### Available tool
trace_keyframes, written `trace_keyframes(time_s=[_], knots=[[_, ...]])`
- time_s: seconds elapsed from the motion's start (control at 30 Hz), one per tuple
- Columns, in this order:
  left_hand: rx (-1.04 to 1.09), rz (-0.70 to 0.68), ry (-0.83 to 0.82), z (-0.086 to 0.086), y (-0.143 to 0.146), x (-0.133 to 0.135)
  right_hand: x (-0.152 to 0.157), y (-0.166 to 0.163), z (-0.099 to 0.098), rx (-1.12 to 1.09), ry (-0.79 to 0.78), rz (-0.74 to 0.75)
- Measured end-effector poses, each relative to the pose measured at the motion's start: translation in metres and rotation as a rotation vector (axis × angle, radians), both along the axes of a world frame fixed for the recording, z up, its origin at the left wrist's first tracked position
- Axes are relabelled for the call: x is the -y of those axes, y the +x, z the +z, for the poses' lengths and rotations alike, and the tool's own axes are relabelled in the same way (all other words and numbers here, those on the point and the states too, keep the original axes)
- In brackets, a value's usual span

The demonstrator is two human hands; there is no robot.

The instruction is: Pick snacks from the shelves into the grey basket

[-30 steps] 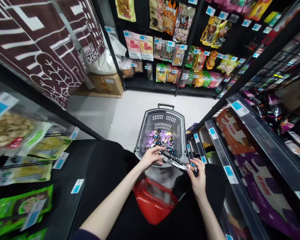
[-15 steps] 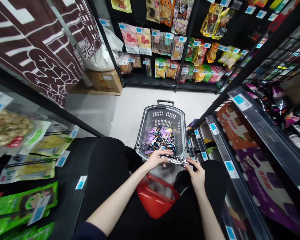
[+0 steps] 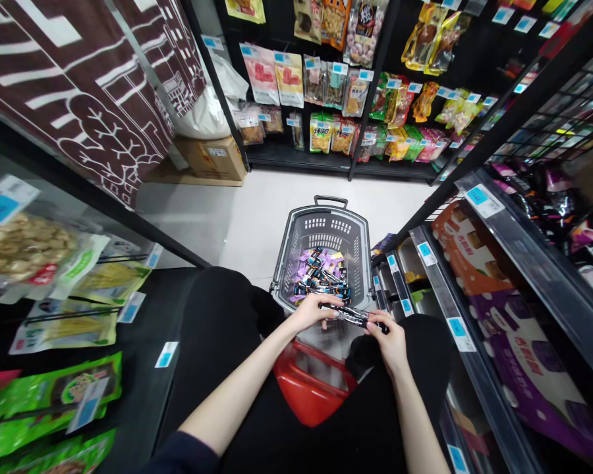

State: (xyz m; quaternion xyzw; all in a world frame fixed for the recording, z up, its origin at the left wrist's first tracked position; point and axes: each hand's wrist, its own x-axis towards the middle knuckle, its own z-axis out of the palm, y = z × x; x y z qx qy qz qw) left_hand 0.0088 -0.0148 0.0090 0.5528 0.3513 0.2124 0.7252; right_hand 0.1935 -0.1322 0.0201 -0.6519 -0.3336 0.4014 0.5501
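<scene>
A grey shopping basket (image 3: 326,227) stands on the floor in front of my knees. Inside lie several small purple and dark snack packets (image 3: 321,273). Both my hands hold a bundle of long dark snack sticks (image 3: 352,315) level over the basket's near rim. My left hand (image 3: 313,311) grips the bundle's left end with fingers curled. My right hand (image 3: 389,339) pinches its right end.
A red basket part (image 3: 306,388) sits under the grey one, between my black-clad legs. Black shelves with blue price tags (image 3: 477,197) and snack bags run along the right and far wall. Green bags (image 3: 49,395) hang at left. A cardboard box (image 3: 212,158) stands on the floor.
The bundle of sticks has turned from slanted to nearly level and drawn shorter between my hands, which have moved slightly closer together. The view has shifted a little.
</scene>
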Motion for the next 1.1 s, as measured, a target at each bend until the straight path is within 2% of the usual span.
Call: trace_keyframes(time_s=[0.33, 0.47, 0.6, 0.7, 0.9, 1.1], knots=[[0.010, -0.012, -0.006, -0.003, -0.003, 0.001, 0.000, -0.004, -0.001, 0.055, 0.002, -0.007], [-0.026, 0.017, 0.005, 0.001, 0.003, 0.009, -0.002, -0.006, -0.003, 0.355, -0.006, -0.068], [-0.056, 0.195, 0.017, -0.002, 0.013, 0.015, -0.002, -0.007, -0.005, 0.627, 0.001, -0.064], [-0.038, 0.267, -0.069, -0.007, 0.015, 0.014, -0.002, -0.008, -0.003, 0.704, 0.031, -0.027], [0.026, 0.263, -0.301, -0.011, 0.011, 0.007, -0.002, -0.011, -0.001, 0.747, 0.144, -0.028], [0.116, 0.232, -0.436, -0.007, 0.005, -0.001, 0.000, -0.011, -0.003, 0.602, 0.148, -0.001]])
